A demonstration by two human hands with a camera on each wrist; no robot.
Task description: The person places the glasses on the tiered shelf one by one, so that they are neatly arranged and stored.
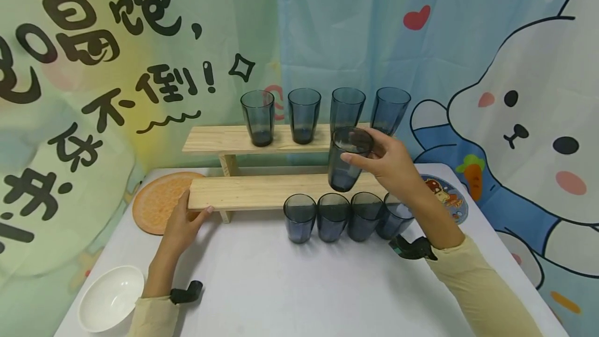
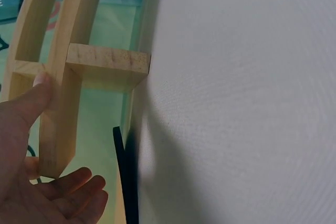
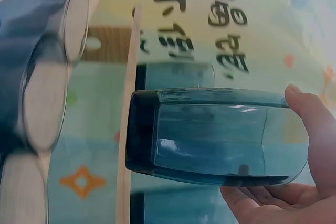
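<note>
Smoke-blue glass (image 3: 220,135) is in the right hand (image 1: 390,163), thumb and fingers pinching it near the rim, base down and long axis about vertical, over the right part of the lower tier of the wooden shelf (image 1: 257,191); can't tell whether the base touches. Left hand (image 1: 184,225) grips the shelf's left end, well apart from that glass, so the right is the nearer of the two hands. Four matching glasses (image 1: 304,116) stand on the shelf's upper tier, four more glasses (image 1: 299,220) on the counter (image 1: 290,290) just in front of its lower tier.
</note>
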